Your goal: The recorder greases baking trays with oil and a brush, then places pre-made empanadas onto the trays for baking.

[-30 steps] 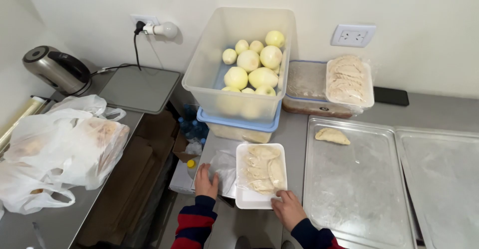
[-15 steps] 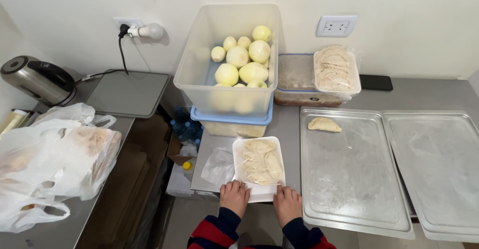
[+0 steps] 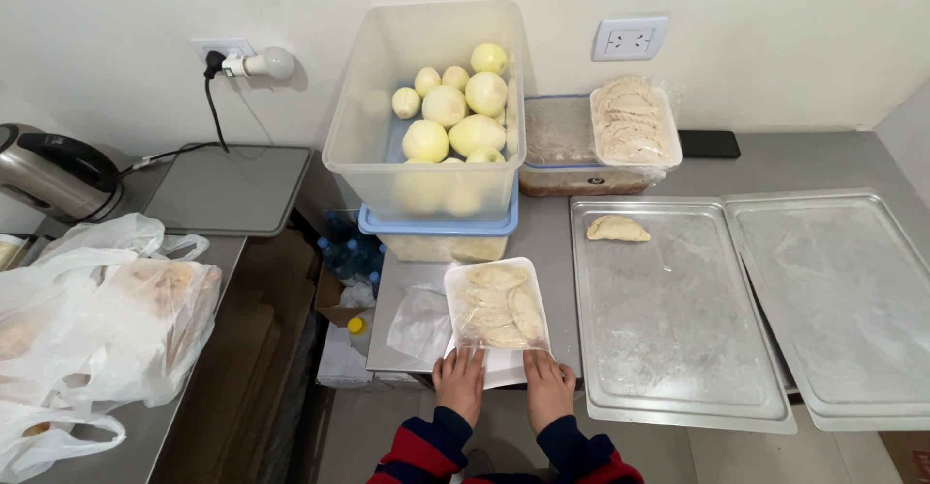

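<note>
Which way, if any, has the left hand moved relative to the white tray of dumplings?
Yes. The left hand moved from beside the white tray to its near edge, by the right hand.

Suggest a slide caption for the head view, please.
Both hands, left hand and right hand, rest on a white tray of empanadas beside baking sheets.

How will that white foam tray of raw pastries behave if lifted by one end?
The foam tray looks thin, so it would probably flex or sag. The pastries look soft and wrapped in film, so likely fragile yet held in place. Both hands, left hand and right hand, sit at its near edge.
</note>
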